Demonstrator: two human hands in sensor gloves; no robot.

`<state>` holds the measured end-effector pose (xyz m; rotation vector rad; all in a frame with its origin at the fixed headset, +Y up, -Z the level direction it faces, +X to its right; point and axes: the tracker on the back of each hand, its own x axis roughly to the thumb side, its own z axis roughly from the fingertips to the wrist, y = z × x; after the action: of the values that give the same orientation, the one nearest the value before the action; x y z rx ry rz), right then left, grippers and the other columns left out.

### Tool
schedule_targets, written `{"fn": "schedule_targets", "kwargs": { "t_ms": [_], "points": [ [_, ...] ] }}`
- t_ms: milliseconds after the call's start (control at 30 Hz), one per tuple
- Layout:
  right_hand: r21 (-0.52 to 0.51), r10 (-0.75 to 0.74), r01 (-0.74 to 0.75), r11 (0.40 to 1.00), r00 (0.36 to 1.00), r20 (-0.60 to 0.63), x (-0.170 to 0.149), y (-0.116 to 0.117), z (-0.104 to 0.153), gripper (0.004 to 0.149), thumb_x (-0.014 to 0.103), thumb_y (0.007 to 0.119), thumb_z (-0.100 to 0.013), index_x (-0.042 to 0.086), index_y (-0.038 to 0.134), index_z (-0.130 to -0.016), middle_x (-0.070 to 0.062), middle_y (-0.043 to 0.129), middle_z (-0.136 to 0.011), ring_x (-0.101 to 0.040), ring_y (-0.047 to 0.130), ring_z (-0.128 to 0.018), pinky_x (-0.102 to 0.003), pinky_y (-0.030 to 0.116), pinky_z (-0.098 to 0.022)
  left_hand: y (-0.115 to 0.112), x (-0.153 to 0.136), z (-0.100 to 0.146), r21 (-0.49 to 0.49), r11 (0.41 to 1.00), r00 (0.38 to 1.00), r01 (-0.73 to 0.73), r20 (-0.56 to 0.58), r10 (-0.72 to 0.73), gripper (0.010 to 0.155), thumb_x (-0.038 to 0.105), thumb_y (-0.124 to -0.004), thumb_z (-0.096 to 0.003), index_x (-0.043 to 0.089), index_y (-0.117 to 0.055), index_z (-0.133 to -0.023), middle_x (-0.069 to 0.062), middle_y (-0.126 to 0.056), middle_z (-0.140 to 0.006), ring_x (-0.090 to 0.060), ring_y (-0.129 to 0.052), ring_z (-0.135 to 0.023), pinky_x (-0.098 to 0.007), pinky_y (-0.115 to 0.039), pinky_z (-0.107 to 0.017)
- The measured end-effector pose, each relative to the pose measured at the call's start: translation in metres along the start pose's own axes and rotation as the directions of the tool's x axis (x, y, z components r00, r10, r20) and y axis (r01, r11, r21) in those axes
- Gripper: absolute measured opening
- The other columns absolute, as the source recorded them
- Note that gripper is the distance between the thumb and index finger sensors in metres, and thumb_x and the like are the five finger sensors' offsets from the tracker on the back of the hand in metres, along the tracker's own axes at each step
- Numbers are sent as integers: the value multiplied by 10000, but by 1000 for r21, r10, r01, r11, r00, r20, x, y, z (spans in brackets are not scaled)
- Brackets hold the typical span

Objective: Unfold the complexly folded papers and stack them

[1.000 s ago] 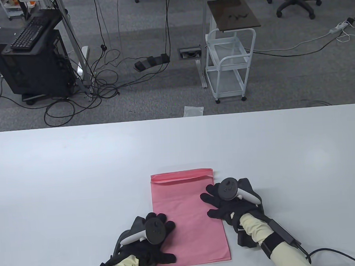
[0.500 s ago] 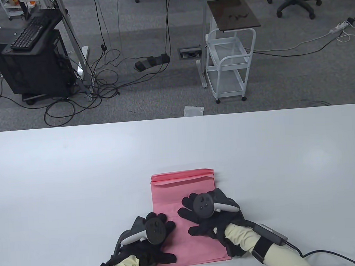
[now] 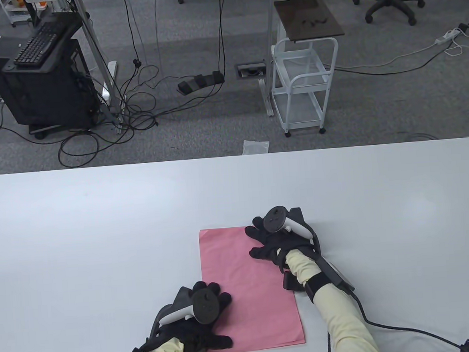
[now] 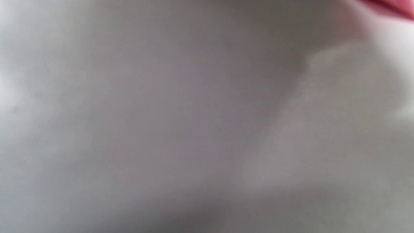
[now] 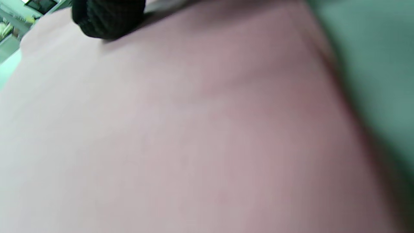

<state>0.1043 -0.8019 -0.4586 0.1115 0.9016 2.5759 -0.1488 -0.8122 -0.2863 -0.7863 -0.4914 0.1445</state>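
Observation:
A pink paper lies flat on the white table near the front edge. My left hand rests flat on its near left part, fingers spread. My right hand presses flat on its far right corner, fingers spread. The paper's far edge looks flat in the table view. The right wrist view shows the pink paper close up with a gloved fingertip on it. The left wrist view is a blur of table with a bit of pink at the top right.
A white wire cart and a black computer stand with cables stand on the floor beyond the table. A small clear bag lies on the floor by the far edge.
My right hand slid from the paper's middle up to its far right corner. The raised folded strip at the far edge now lies flat. My left hand has not moved.

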Motion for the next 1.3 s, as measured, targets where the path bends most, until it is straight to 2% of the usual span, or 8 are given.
{"fn": "schedule_targets", "kwargs": {
  "t_ms": [267,333,433,500,800,967,1167,1300],
  "points": [
    [3,-36,36,999,999,-10,5,-6,3,594,502,672,-494,512,380,-1011,303,145,-1124,33,3,-1041,-443,-125,-701,0,0,0,-3,1000,1000,0,0,0,1003,721,-620,-411,405,144,-979,88,339,-981,-278,332,-906,-552,176,-589],
    [-9,8,-8,1000,1000,9,11,-10,14,646,518,652,-498,499,286,-1029,261,72,-1136,-7,-56,-1034,-446,-155,-680,0,0,0,-1,1000,1000,-1,-3,1,1003,722,-621,-408,409,143,-978,93,337,-982,-275,332,-909,-551,176,-593],
    [-174,89,-61,983,984,157,20,-11,44,685,538,645,-493,497,234,-1039,275,-26,-1111,17,-168,-980,-439,-176,-664,0,0,0,-2,1000,1000,-3,-3,3,1002,721,-622,-408,410,141,-977,93,337,-981,-273,333,-908,-550,176,-591],
    [-210,156,-111,971,964,216,21,-7,66,697,546,643,-491,486,225,-1046,265,-43,-1107,10,-183,-969,-443,-169,-664,0,0,0,-2,1000,1000,-3,-1,3,1003,721,-623,-409,407,141,-978,91,336,-981,-275,332,-907,-551,176,-590],
    [48,294,-319,947,915,276,-20,74,151,724,563,631,-494,437,210,-1069,201,-28,-1128,-42,-162,-983,-468,-156,-654,0,0,0,1,1000,1000,-6,-1,6,1003,716,-630,-410,404,133,-982,88,330,-984,-278,326,-910,-553,173,-592],
    [121,276,-307,944,935,221,-41,98,151,741,562,624,-495,462,118,-1028,219,-96,-1097,-82,-152,-989,-476,-143,-655,1,0,0,0,1000,1000,-8,-3,8,1005,714,-636,-407,407,129,-982,91,327,-985,-277,324,-911,-553,172,-593],
    [119,157,-190,975,957,243,-49,102,149,739,551,643,-491,479,144,-1031,233,-71,-1096,-45,-175,-977,-468,-152,-657,3,2,1,17,1000,1000,3,-20,-3,1006,715,-650,-404,407,104,-994,87,301,-1006,-283,293,-936,-558,149,-616],
    [128,152,-188,974,958,244,-49,102,149,740,546,647,-491,478,144,-1030,236,-76,-1093,-44,-179,-974,-465,-156,-653,11,24,7,38,996,995,80,-69,-77,977,664,-658,-471,325,63,-1037,-50,277,-1017,-399,226,-942,-597,84,-633]
  ]
}}
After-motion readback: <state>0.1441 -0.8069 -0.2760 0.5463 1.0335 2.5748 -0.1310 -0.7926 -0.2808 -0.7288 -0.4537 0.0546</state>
